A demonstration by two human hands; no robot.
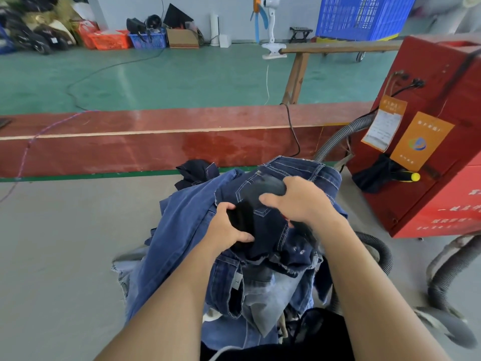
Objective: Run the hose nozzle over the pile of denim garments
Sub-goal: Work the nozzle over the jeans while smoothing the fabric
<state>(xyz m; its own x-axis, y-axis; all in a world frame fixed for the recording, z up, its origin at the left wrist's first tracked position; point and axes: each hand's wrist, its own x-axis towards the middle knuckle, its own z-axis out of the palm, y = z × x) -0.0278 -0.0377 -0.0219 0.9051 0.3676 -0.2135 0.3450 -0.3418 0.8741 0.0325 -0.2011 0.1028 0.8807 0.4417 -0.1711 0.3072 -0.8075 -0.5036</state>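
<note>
Gripping a black nozzle (263,194) w/ both hands, the person works over the pile of denim garments (234,256), which sits on the grey floor (65,243) centre-frame. Left hand (229,227): fingers curled round the nozzle's lower black end, thumb across the near side; firm closed grip on it. Right hand (299,201): fingers wrapped over the nozzle's upper rounded end, grip also closed on it. Nozzle lies tilted, pressed onto dark-blue jeans at top of pile; motion blur on nozzle, exact shape unclear.

Pile: dark jeans w/ white stitching uppermost, mid-blue piece draped to the left, lighter faded denim lower down nr the person.

Grey ribbed hose (338,136) runs from behind the pile to a red machine (429,152) at right; more hose loops on floor beside the machine's base. Orange tags (421,140) hang on machine front. Red low wall (156,142) crosses behind pile. Green floor beyond, w/ blue crate (364,16) and fan (270,27) at back.
</note>
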